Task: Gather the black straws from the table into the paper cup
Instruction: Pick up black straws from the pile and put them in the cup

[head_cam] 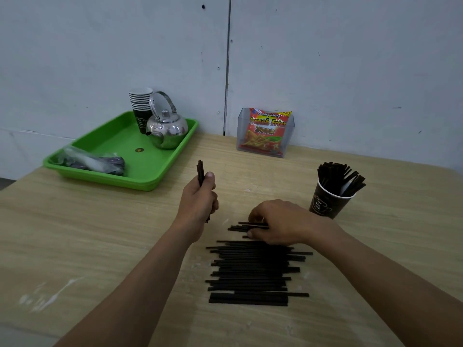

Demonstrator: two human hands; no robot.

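The left hand (200, 196), just left of the frame's centre, is curled into a fist round a small bundle of straws (200, 169); the bundle stands nearly upright, its long axis running up and down the frame, its top ends showing above the thumb and its lower ends poking out below the palm. The right hand (278, 221), right of centre, lies palm down with fingers bent; fingertips above and thumb below pinch a few straws (246, 227) against the table (100, 246); these lie flat, long axis left to right, their free ends pointing left.

Just below that hand, in the lower middle of the frame, the pile of straws (253, 274) lies flat on the wood; the straws are roughly parallel, all running left to right, with ragged ends on both sides. The paper cup (325, 202) stands upright at the right, near the right hand's wrist; the straws in the cup (338, 175) fan upward and out to the right.

The table is pale wood grain with whitish scuffs at lower left; it meets a grey-blue wall (350, 58) with a vertical seam. At upper left a green tray (140, 171) holds a steel kettle (166, 128), a stack of cups (140, 103) behind it, and a plastic bag (92, 161) at its near end. Against the wall, upper middle, a clear box (288, 136) holds a snack packet (268, 131).
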